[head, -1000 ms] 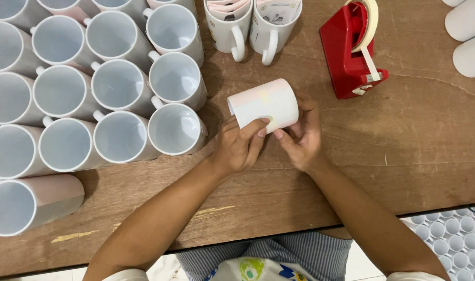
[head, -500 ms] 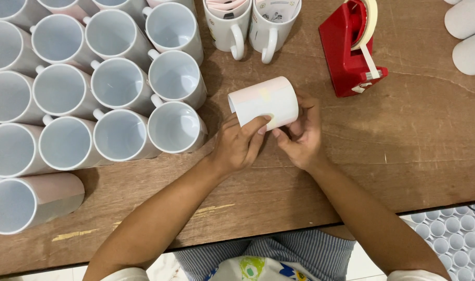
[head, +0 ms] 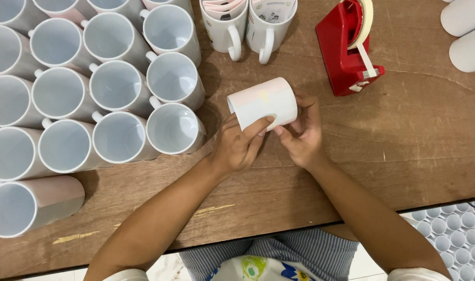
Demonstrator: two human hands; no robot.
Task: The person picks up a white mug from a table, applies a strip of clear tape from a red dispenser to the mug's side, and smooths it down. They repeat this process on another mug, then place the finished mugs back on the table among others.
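I hold a white mug [head: 262, 102] lying on its side near the middle of the wooden table [head: 414, 140], wrapped in a pale sheet with a pinkish tint along its far edge. Its long axis runs left to right, tilted a little so the right end sits slightly farther from me. I cannot tell which end is the mouth; no handle shows.

My left hand [head: 238, 147] grips the mug from the near side, its fingertips [head: 263, 123] pressed flat on the wrap. My right hand [head: 303, 135] is clamped on the mug's right end, thumb at the near edge and the fingers curled round behind. The two hands are close together, thumbs almost meeting under the mug.

Just left of the mug stands a cluster of upright empty mugs [head: 118, 88], mouths up, packed in rows; the nearest one [head: 173, 128] is just beside my left hand. One mug [head: 32, 204] at the near left edge lies tipped, mouth toward me. On the far side, two handled mugs [head: 248, 23] hold rolled paper. A red tape dispenser [head: 348, 49] sits to the far right of the mug, apart from it. White cylinders [head: 466, 31] lie at the far right corner.
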